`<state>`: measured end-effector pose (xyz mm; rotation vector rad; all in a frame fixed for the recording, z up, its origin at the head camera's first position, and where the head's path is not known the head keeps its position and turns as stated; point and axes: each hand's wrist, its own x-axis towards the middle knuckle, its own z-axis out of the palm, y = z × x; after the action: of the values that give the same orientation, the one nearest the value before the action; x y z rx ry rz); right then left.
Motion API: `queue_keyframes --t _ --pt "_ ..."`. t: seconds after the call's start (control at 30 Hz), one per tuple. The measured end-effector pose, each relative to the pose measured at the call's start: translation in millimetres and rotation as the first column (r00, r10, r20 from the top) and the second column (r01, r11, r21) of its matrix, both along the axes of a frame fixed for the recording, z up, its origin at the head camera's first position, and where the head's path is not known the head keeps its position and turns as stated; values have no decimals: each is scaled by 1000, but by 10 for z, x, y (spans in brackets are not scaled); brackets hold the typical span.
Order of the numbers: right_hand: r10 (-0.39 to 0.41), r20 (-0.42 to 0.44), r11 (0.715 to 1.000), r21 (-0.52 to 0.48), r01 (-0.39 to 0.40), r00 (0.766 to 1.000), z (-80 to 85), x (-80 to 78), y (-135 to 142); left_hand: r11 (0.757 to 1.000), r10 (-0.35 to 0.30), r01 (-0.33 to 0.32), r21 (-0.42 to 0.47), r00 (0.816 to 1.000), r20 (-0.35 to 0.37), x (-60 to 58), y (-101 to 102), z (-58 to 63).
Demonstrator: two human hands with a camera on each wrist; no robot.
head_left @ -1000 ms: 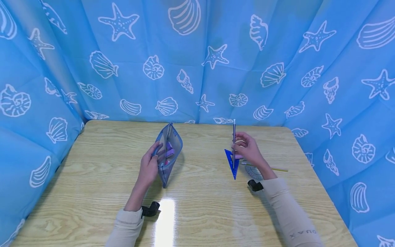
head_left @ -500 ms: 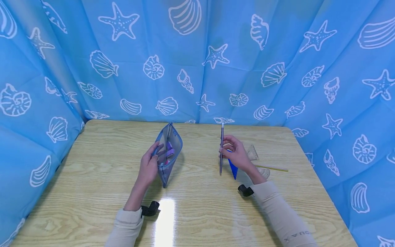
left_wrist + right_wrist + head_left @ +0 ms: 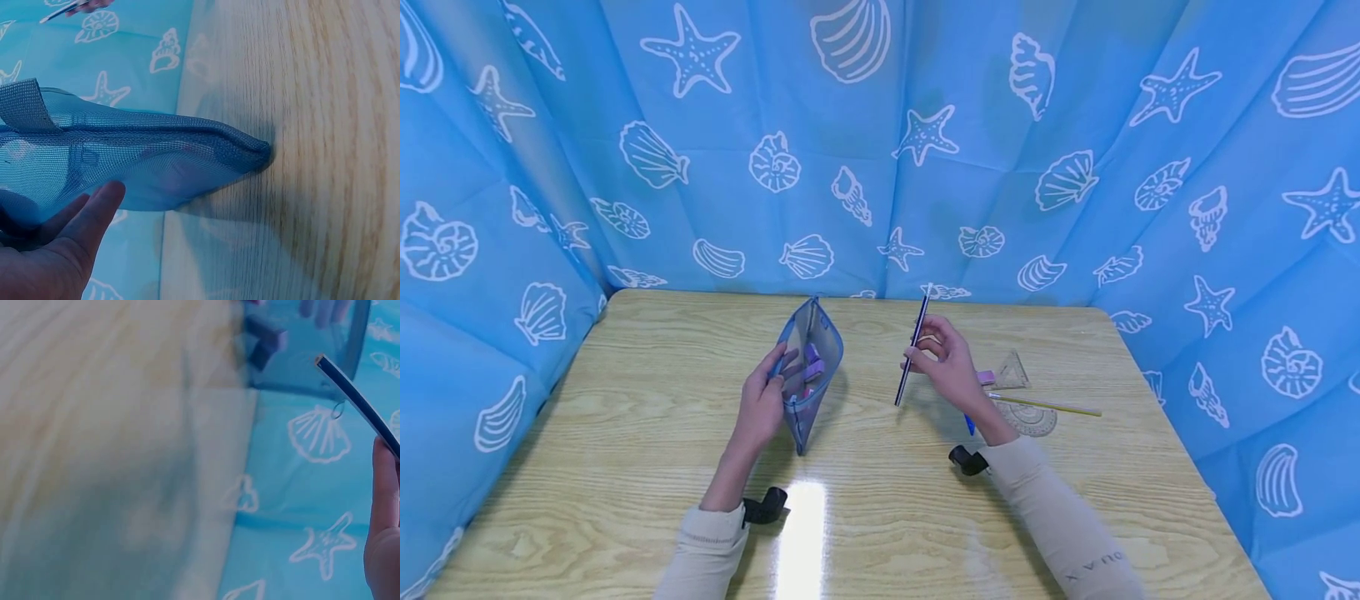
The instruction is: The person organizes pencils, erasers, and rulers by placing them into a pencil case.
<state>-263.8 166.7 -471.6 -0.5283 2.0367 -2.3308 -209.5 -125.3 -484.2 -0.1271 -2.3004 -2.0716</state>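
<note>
My left hand (image 3: 763, 407) grips a blue mesh pencil case (image 3: 822, 397) by its left rim, fingers inside and thumb outside. The case stands upright with its mouth spread. Inside lie purple pieces (image 3: 812, 367) and a bit of pink near the bottom. In the left wrist view, one lower corner of the mesh case (image 3: 225, 147) meets the table. Between thumb and fingers my right hand (image 3: 949, 363) pinches a dark pencil (image 3: 913, 350), tilted, its white end up. The right wrist view puts the pencil (image 3: 356, 399) in front of the case.
Right of my right hand lie a yellow pencil (image 3: 1052, 406), a clear protractor (image 3: 1032, 421), a clear set square (image 3: 1013, 372) and a small purple block (image 3: 986, 377). A blue triangle (image 3: 969, 424) is mostly hidden by the right wrist. A blue curtain (image 3: 880, 167) hangs behind the table.
My right hand has moved left with the dark pencil, from over the blue triangle toward the pencil case. The pencil has gone from upright to tilted. My left hand and the case stay put.
</note>
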Motion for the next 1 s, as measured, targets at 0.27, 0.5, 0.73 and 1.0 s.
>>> queue_keyframes --t 0.27,0.5,0.73,1.0 --pt "-22 -59 996 -89 17 998 177 -44 -250 1000 15 -16 21 1000 17 -14 17 -3" --pt "-38 -107 985 -170 20 994 241 -83 -445 1000 16 -16 14 1000 14 -2 8 -1" --pt "-50 -166 965 -260 6 985 311 -103 -631 1000 18 -18 -1 1000 14 0 4 2" --pt "-23 -186 965 -259 -26 982 316 -77 -825 1000 23 -24 -20 1000 -7 -3 11 4"
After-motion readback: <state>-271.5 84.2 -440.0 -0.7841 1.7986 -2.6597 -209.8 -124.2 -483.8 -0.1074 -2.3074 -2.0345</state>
